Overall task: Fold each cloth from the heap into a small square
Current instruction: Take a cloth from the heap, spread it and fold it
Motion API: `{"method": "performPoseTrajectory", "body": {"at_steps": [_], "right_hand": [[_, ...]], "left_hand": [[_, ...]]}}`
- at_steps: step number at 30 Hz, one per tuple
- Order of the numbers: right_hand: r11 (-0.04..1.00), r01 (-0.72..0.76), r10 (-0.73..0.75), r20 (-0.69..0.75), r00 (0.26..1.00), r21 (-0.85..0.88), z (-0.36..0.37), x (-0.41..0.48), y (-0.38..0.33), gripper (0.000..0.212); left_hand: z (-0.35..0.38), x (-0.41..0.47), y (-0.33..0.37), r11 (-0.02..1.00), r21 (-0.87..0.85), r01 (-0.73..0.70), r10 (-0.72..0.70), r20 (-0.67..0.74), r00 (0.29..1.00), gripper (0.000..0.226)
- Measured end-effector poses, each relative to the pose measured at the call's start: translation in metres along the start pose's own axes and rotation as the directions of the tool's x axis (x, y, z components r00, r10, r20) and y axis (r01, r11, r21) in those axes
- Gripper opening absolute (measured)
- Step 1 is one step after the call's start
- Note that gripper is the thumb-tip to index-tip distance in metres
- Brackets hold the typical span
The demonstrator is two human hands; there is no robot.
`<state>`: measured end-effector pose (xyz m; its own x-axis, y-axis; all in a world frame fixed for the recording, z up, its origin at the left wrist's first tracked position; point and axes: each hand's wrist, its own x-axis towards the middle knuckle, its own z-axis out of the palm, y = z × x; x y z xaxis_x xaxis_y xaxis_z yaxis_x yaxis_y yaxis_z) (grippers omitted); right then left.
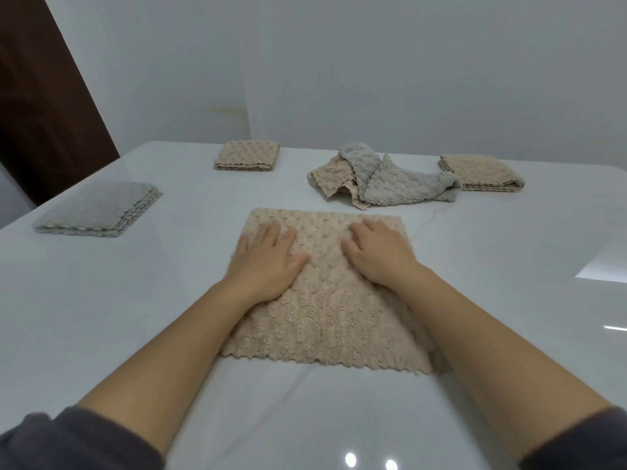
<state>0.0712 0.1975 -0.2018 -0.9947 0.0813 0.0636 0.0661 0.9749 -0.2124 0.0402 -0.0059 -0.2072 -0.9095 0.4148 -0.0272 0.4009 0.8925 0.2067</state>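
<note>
A beige fluffy cloth (325,313) lies flat and spread out on the white table (492,300) in front of me. My left hand (268,259) presses flat on its left half with straight fingers. My right hand (380,252) lies on its right half, fingers slightly bent, palm down. Behind it sits the heap (383,178): a crumpled beige cloth under a grey cloth.
A folded grey stack (101,210) lies at the left. A folded beige stack (247,156) sits at the far middle, another folded beige cloth (481,173) at the far right. A dark door (40,96) stands beyond the table's left corner.
</note>
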Motion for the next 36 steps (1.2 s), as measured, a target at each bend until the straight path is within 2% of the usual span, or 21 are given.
{"method": "performPoseTrajectory", "body": {"at_steps": [2,4,6,8,10,13,16,18,20,21,23,25,28,30,31,33,36], "right_hand": [[0.993,-0.11,0.113,0.046,0.993,-0.052,0.005,0.005,0.011,0.06],[0.986,-0.16,0.162,0.035,0.986,-0.047,0.004,-0.001,0.012,0.064],[0.995,-0.089,0.09,0.013,0.996,-0.041,0.002,-0.016,0.001,0.065],[0.999,0.041,-0.039,0.05,0.998,-0.03,0.002,-0.036,-0.015,0.066],[0.991,0.128,-0.122,0.126,0.985,-0.042,0.007,-0.055,-0.024,0.067],[0.992,0.114,-0.105,0.144,0.984,-0.059,0.008,-0.071,-0.012,0.068],[0.995,0.099,-0.097,0.076,0.992,-0.022,0.002,-0.09,0.002,0.064],[0.983,0.182,-0.181,-0.03,0.983,0.037,-0.002,-0.107,0.004,0.055],[0.949,0.309,-0.299,-0.136,0.944,0.058,-0.007,-0.124,0.001,0.046],[0.933,0.356,-0.344,-0.152,0.926,0.056,-0.01,-0.131,-0.002,0.046],[0.909,0.414,-0.405,-0.137,0.904,0.045,-0.012,-0.141,-0.01,0.047],[0.896,0.444,-0.439,-0.122,0.89,0.022,-0.012,-0.146,-0.018,0.041],[0.914,0.406,-0.398,-0.167,0.902,0.014,-0.013,-0.146,-0.024,0.026],[0.947,0.321,-0.32,-0.176,0.931,-0.021,-0.016,-0.144,-0.018,0.031],[0.96,0.278,-0.277,-0.172,0.945,-0.017,-0.017,-0.143,-0.013,0.034],[0.97,0.239,-0.227,-0.185,0.956,0.045,-0.018,-0.143,0.001,0.037],[0.942,0.243,-0.196,-0.209,0.958,0.23,-0.023,-0.144,0.018,0.033]], "left_hand": [[0.003,0.0,-0.012,0.996,0.02,0.085,-0.086,0.016,0.996,0.066],[0.001,-0.007,-0.017,0.992,0.014,0.127,-0.127,0.0,0.992,0.067],[-0.002,-0.017,-0.015,0.996,0.005,0.086,-0.085,-0.033,0.996,0.067],[-0.003,-0.033,-0.007,0.999,0.016,-0.046,0.047,-0.046,0.998,0.068],[0.0,-0.05,-0.002,0.991,0.037,-0.132,0.131,0.017,0.991,0.068],[0.005,-0.07,-0.011,0.994,0.046,-0.101,0.098,0.052,0.994,0.066],[0.006,-0.087,-0.023,0.997,0.008,-0.074,0.074,0.014,0.997,0.066],[0.006,-0.1,-0.025,0.988,-0.036,-0.152,0.149,-0.078,0.986,0.065],[0.0,-0.113,-0.025,0.938,-0.099,-0.332,0.302,-0.234,0.924,0.06],[-0.003,-0.119,-0.024,0.902,-0.104,-0.419,0.381,-0.265,0.886,0.054],[-0.009,-0.125,-0.021,0.86,-0.076,-0.505,0.48,-0.215,0.85,0.043],[-0.011,-0.126,-0.014,0.862,-0.005,-0.506,0.497,-0.188,0.847,0.031],[-0.012,-0.124,-0.005,0.897,0.038,-0.44,0.427,-0.33,0.842,0.017],[-0.013,-0.123,-0.008,0.915,0.011,-0.404,0.385,-0.334,0.861,0.006],[-0.014,-0.125,-0.013,0.915,0.002,-0.404,0.385,-0.309,0.87,0.01],[-0.015,-0.126,-0.027,0.905,0.013,-0.424,0.416,-0.231,0.88,0.027],[-0.016,-0.129,-0.045,0.925,-0.034,-0.378,0.354,-0.278,0.893,0.017]]}}
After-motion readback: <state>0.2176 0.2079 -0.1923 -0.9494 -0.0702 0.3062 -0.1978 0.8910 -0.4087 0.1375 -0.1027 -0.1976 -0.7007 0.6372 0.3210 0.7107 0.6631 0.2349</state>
